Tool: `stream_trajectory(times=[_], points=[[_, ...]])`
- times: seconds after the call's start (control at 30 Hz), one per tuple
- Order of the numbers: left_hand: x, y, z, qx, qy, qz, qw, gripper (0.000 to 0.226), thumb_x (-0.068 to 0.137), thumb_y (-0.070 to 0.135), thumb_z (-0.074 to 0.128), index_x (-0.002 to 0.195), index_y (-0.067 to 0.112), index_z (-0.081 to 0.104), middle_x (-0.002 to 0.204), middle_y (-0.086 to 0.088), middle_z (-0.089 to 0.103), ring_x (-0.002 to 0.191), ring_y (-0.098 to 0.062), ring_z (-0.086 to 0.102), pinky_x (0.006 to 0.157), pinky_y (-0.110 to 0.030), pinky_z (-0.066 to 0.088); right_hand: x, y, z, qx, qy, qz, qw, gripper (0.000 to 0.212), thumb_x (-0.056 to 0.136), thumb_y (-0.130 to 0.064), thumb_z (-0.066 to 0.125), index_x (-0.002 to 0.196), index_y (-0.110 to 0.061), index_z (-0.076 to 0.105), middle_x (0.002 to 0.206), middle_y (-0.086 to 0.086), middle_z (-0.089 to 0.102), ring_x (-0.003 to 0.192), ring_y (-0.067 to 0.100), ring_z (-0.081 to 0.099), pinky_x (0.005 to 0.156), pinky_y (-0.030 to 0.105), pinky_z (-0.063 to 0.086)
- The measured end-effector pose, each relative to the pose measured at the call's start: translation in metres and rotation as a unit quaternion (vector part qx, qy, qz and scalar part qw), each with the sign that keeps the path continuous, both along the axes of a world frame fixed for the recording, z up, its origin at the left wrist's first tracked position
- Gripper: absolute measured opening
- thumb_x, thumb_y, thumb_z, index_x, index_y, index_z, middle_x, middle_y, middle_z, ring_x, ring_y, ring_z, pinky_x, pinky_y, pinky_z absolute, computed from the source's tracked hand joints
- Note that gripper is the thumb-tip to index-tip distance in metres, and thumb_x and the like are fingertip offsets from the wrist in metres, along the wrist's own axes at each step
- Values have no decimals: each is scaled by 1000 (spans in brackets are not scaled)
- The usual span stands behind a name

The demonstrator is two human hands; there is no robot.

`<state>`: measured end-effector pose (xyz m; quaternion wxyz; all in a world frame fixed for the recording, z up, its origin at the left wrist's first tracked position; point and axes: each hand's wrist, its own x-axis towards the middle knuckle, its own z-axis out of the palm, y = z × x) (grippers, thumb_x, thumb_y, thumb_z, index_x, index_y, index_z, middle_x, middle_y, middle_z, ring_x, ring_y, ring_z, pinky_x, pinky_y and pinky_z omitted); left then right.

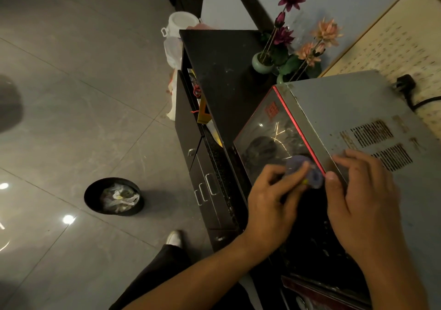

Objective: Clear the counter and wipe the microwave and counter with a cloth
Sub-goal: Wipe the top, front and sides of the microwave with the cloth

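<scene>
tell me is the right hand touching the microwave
Touching: the head view shows the right hand resting on the top front edge of the microwave.

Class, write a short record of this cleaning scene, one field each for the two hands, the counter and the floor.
left hand: grips the small bluish-purple cloth against the grey metal microwave's glass door
right hand: rests on the microwave's top front edge
surface: black counter, pale green vases of artificial flowers beyond the microwave
floor: round black bin holding plastic bags
</scene>
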<state>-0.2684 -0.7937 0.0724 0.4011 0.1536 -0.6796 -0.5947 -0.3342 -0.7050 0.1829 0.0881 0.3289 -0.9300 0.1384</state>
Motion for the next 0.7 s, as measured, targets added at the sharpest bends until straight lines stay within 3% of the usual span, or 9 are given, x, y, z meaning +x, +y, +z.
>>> stream_trajectory(times=[0.1,0.2,0.37,0.47,0.57,0.63,0.7], points=[[-4,5,-6,-45,31,14,998,37,99,15,67,135,19,64,116,-4,61,98,-17,61,80,-37,54,0,1,1,-13,-16,-3,1000,39,96,-30,41,123,-8,58,136,11,50,126,33,46,99,55,37],[2,8,-58,-65,-21,34,997,35,99,15,67,134,20,66,116,-1,62,99,-17,63,81,-36,55,2,2,3,-11,-28,-6,1000,40,97,-31,38,126,-11,57,137,7,48,128,29,44,102,52,35],[14,10,-114,64,-218,35,973,32,99,27,65,130,34,67,106,15,61,94,-3,62,76,-24,53,2,3,3,-8,-40,-6,999,40,98,-32,38,128,-12,57,140,4,47,132,27,42,105,52,33],[17,14,-124,114,-272,19,955,35,99,28,64,133,34,64,104,11,62,89,-3,60,78,-25,50,4,6,7,-21,-73,-2,997,44,98,-37,37,133,-17,54,146,0,39,135,24,38,109,53,35],[17,21,-106,155,-252,28,955,37,98,24,65,133,36,63,104,11,61,91,1,59,81,-20,47,11,17,15,-49,-104,-1,993,50,95,-47,36,137,-23,51,151,-7,31,139,25,35,106,50,39],[16,26,-76,146,-191,41,970,39,98,20,66,134,33,63,107,12,60,98,-1,60,84,-12,46,17,29,22,-52,-110,10,993,52,93,-52,37,136,-26,51,149,-9,34,139,25,37,105,48,39],[17,31,-36,103,-101,26,989,40,98,16,65,136,26,63,109,6,58,101,-6,59,88,-15,48,22,42,27,-55,-107,22,992,51,92,-53,38,133,-27,54,145,-7,41,136,24,41,105,49,38]])
